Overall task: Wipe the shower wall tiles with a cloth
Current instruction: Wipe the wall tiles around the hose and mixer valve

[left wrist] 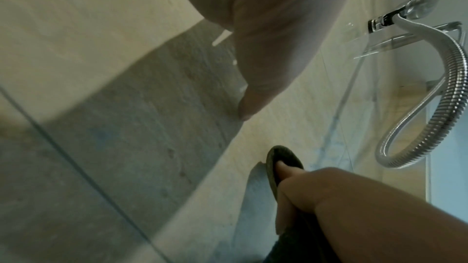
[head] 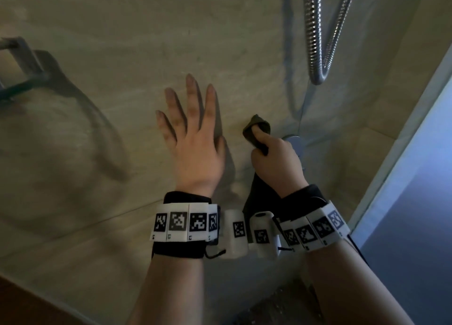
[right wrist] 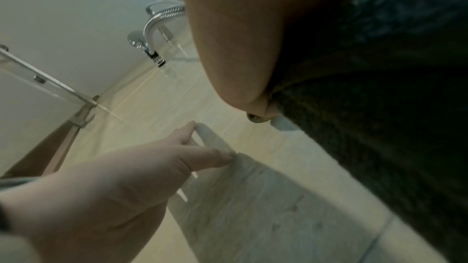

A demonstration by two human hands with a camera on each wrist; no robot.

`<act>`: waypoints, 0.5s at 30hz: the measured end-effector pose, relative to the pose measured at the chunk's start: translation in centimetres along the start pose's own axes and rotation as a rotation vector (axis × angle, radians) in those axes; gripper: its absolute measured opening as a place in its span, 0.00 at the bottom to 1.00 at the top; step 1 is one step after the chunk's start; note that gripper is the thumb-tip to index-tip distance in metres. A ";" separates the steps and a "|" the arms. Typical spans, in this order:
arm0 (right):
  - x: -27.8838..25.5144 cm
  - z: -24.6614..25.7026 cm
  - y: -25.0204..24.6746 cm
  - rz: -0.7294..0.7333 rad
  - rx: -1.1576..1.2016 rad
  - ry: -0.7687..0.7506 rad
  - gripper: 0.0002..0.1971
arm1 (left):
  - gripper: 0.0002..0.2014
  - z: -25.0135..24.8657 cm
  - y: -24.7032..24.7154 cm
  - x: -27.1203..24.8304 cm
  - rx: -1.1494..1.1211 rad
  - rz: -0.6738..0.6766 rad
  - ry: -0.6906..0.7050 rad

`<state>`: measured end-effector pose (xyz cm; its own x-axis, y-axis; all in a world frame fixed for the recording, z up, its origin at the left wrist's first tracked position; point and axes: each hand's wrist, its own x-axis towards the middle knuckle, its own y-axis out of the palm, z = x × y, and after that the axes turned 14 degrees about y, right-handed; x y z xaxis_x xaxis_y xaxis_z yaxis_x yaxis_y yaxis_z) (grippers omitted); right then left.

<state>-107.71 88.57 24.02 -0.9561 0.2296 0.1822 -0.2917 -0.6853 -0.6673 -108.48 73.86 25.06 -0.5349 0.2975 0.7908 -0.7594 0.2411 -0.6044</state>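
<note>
left hand [head: 195, 151] spread on tiles [head: 110, 80] | right hand [head: 277, 163] grips cloth [head: 256, 126] | left wrist: shower hose [left wrist: 430, 119]

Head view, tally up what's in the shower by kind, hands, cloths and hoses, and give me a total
Hands: 2, the left hand spread flat on the wall tiles, the right hand gripping the cloth
Cloths: 1, the dark green cloth
Shower hoses: 1, the metal hose hanging in a loop
Total: 4

Dark green cloth [head: 257, 126], bunched, pressed against beige wall tiles [head: 122, 55].
</note>
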 end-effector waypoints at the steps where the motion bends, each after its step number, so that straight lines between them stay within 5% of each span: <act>1: 0.3 -0.5 -0.1 0.004 0.021 -0.005 0.30 | 0.44 -0.3 0.3 0.3 -0.010 -0.015 -0.001; 11: 4.1 -5.2 -3.2 -0.008 0.068 -0.292 0.27 | 0.39 -4.6 3.6 3.1 -0.048 -0.121 -0.080; 15: 5.7 -6.6 -4.6 0.117 0.004 -0.332 0.29 | 0.36 -6.2 4.5 3.3 -0.048 -0.147 -0.145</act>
<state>-111.67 97.55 23.35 -0.9399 -0.0879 0.3301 -0.1790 -0.6963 -0.6950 -111.38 81.63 24.36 -0.4701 0.1208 0.8743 -0.8163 0.3171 -0.4827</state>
